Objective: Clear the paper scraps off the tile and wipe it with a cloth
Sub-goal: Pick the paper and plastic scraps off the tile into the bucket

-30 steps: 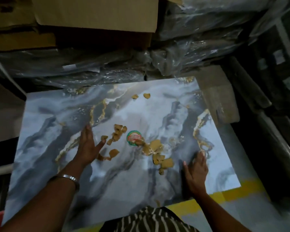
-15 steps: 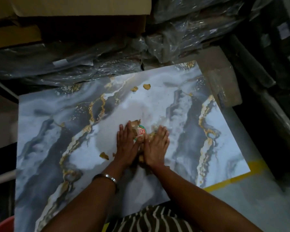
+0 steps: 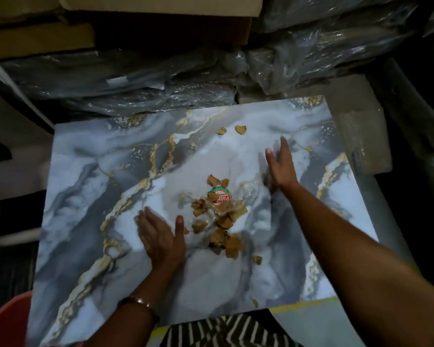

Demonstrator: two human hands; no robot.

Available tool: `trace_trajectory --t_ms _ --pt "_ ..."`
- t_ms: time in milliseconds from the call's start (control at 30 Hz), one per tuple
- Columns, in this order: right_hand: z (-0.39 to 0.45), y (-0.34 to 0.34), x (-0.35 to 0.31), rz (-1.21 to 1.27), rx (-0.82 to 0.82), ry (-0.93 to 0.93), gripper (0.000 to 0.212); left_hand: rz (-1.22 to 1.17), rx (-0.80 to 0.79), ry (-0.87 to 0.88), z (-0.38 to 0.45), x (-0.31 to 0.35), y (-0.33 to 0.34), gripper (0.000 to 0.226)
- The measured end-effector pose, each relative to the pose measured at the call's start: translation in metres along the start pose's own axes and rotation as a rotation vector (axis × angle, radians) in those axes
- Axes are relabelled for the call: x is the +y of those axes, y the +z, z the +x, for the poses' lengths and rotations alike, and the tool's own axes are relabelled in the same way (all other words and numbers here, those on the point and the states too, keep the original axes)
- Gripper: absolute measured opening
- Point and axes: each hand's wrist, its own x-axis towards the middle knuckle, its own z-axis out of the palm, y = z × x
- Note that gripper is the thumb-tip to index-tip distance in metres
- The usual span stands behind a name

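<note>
The left hand (image 3: 161,240) lies flat with its fingers (image 3: 145,219) spread, holding nothing, just left of the pile of paper scraps (image 3: 221,219). The right hand (image 3: 281,164) is open too, up and right of the pile, empty. Both rest on the tile (image 3: 85,176). To sweep well, keep palms low and push toward the middle. Don't forget the two far scraps (image 3: 232,130). No cloth shows.

Both hands (image 3: 161,240) (image 3: 281,164) flat — fingers spread
</note>
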Motion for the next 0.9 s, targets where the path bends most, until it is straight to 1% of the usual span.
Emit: trace_trajectory --t_ms 67,100,133,200,300,367,433,500,567,633,667,733,767,800,833,867,900 --pt "0.040 0.005 -0.012 -0.129 -0.126 -0.103 0.092 -0.012 -0.019 0.055 -0.016 0.017 0.015 0.101" --pt "0.055 0.010 -0.021 -0.188 -0.183 -0.152 0.090 -0.016 -0.016 0.082 -0.021 0.027 0.022 0.101" --pt "0.066 0.016 -0.032 -0.254 -0.234 -0.202 0.083 -0.024 -0.026 0.096 -0.023 0.037 0.028 0.102" --pt "0.082 0.030 -0.054 -0.372 -0.311 -0.327 0.069 -0.046 -0.101 0.118 -0.022 0.053 0.040 0.105" --pt "0.091 0.054 -0.071 -0.551 -0.414 -0.491 0.062 -0.117 -0.185 0.208 -0.015 0.073 0.044 0.109" --pt "0.088 0.062 -0.072 -0.654 -0.482 -0.583 0.066 -0.172 -0.212 0.260 -0.010 0.081 0.040 0.114" --pt "0.074 0.061 -0.069 -0.685 -0.525 -0.651 0.077 -0.191 -0.224 0.303 -0.005 0.077 0.033 0.116" --pt "0.050 0.052 -0.062 -0.680 -0.588 -0.712 0.082 -0.252 -0.245 0.334 -0.001 0.066 0.024 0.107" --pt "0.018 0.043 -0.049 -0.637 -0.652 -0.706 0.082 -0.324 -0.313 0.362 -0.001 0.058 0.013 0.096" --pt "-0.019 0.034 -0.033 -0.569 -0.697 -0.643 0.080 -0.263 -0.350 0.429 -0.003 0.056 0.008 0.098" --pt "-0.037 0.031 -0.026 -0.557 -0.709 -0.613 0.076 -0.210 -0.362 0.455 -0.004 0.058 0.008 0.104" --pt "-0.067 0.021 -0.021 -0.537 -0.759 -0.586 0.062 -0.137 -0.391 0.465 -0.006 0.061 0.008 0.125" --pt "-0.077 0.016 -0.022 -0.487 -0.785 -0.577 0.055 -0.128 -0.400 0.466 -0.006 0.061 0.007 0.133" --pt "-0.087 0.007 -0.025 -0.388 -0.799 -0.519 0.050 -0.138 -0.410 0.477 -0.005 0.060 0.003 0.139" --pt "-0.094 -0.001 -0.026 -0.260 -0.788 -0.419 0.048 -0.156 -0.417 0.505 -0.002 0.057 -0.002 0.143" --pt "-0.101 -0.013 -0.028 -0.145 -0.735 -0.324 0.045 -0.171 -0.415 0.546 0.002 0.053 -0.009 0.144" --pt "-0.105 -0.025 -0.027 -0.056 -0.636 -0.263 0.040 -0.173 -0.402 0.591 0.009 0.050 -0.017 0.145"
